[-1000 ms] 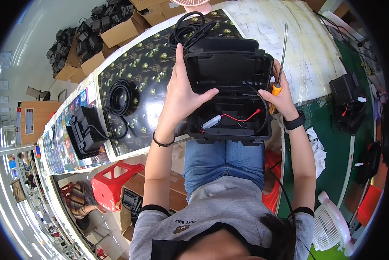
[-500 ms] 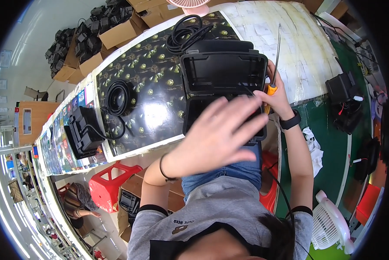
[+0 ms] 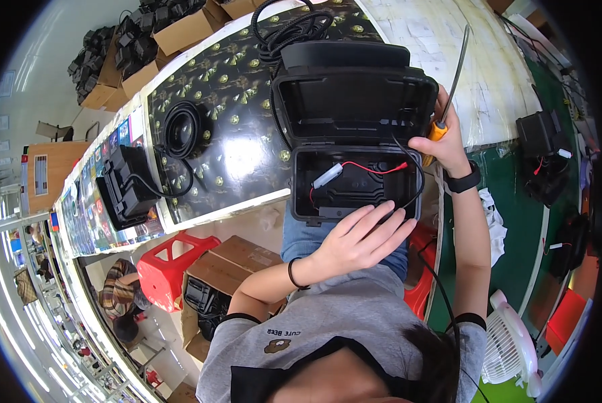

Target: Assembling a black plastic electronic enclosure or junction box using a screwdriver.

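A black plastic box (image 3: pixel 361 149) stands before me at the table's edge, its lid (image 3: pixel 355 101) swung back. Inside lie a small pale cylindrical part (image 3: pixel 328 176) and a red wire (image 3: pixel 371 171). My left hand (image 3: pixel 361 238) rests at the near rim, holding nothing, fingers stretched out. At the box's right side, my right hand (image 3: pixel 452 141) grips a screwdriver (image 3: pixel 438 131) with an orange handle, its long shaft pointing up and away. The fingertips of that hand go behind the lid's right edge, partly hidden. A thin black cable (image 3: pixel 418 174) curves along the box's right wall.
A coiled black cable (image 3: pixel 182 127) and a black device (image 3: pixel 128 188) lie to the left. Another cable coil (image 3: pixel 291 33) is behind the lid. Black units with wires (image 3: pixel 539 141) sit at right. A red stool (image 3: pixel 170 269) and a carton (image 3: pixel 237 262) stand below.
My left hand has drawn back from over the box to its near rim, so the interior shows. My right hand still holds the screwdriver, and the view has shifted somewhat.
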Available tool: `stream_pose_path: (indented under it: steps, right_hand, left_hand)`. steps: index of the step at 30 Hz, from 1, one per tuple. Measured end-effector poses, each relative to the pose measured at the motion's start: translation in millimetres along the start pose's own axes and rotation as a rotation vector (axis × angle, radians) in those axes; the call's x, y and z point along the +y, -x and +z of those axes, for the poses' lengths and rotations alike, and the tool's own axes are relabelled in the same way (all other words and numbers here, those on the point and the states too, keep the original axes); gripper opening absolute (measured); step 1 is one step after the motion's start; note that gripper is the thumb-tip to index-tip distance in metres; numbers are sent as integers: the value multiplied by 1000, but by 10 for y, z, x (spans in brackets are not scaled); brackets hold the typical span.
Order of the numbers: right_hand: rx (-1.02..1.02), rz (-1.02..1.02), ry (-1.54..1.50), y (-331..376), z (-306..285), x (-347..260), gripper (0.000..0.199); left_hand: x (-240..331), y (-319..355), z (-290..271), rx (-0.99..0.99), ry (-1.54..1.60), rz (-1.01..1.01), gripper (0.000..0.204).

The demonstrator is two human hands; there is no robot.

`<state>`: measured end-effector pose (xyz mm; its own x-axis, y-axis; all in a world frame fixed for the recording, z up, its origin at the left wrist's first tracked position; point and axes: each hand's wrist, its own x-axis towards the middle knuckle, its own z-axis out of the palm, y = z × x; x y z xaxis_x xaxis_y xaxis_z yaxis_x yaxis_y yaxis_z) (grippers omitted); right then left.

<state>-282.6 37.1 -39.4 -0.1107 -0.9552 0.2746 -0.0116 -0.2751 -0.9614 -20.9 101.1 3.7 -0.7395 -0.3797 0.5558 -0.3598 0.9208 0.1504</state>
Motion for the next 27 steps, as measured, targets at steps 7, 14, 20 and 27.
stream_pose_path:
  steps: [7,14,20,27]
  right_hand:
    - [-66,44,34,-64,-61,-64,97]
    - [-288,113,491,-78,-273,-519,100]
    - [-250,290,507,-43,-326,-1014,96]
    - [-280,9,464,-86,-276,-823,73]
  left_hand:
    - [85,203,143,61,-30,32,32]
    - [-11,290,46,57,17,176,29]
    - [-117,187,-36,115,103,221,30]
    - [90,4,-50,-63,16,33,37]
